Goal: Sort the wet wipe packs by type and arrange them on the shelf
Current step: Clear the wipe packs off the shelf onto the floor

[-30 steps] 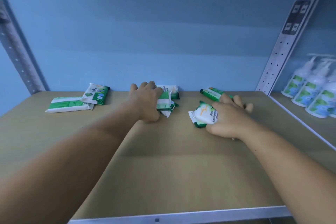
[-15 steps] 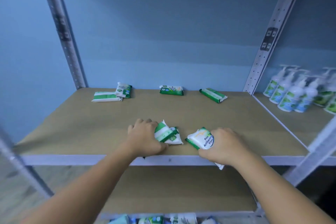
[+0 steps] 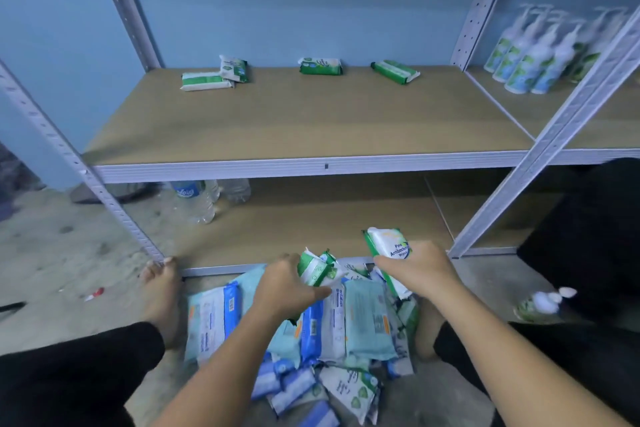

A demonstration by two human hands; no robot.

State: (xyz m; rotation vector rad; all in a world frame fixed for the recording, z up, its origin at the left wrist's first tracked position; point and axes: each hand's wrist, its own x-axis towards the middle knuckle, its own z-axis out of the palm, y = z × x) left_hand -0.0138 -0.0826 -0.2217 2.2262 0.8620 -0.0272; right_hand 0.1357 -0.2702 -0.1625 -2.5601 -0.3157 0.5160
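Both hands hold green wipe packs low over the floor pile [image 3: 367, 322], just in front of the lower shelf [image 3: 311, 218].

Left hand [image 3: 287, 284] reaches forward palm down, forearm angling up from the bottom edge. Its fingers curl round small green-and-white packs [image 3: 317, 269] bunched together, count unclear, ends sticking up and right past the knuckles. Right hand [image 3: 415, 270] is palm down with the wrist turned inward, gripping the Pine Antibacterial pack [image 3: 386, 246]. That pack's printed face is toward the camera and its long axis is near upright, top end tipped left, bottom end poking out under the hand. Four green packs [image 3: 320, 66] sit along the back of the upper shelf [image 3: 311, 121], the left two touching, the right one skewed diagonally. Pump bottles [image 3: 530, 55] stand in the next bay.
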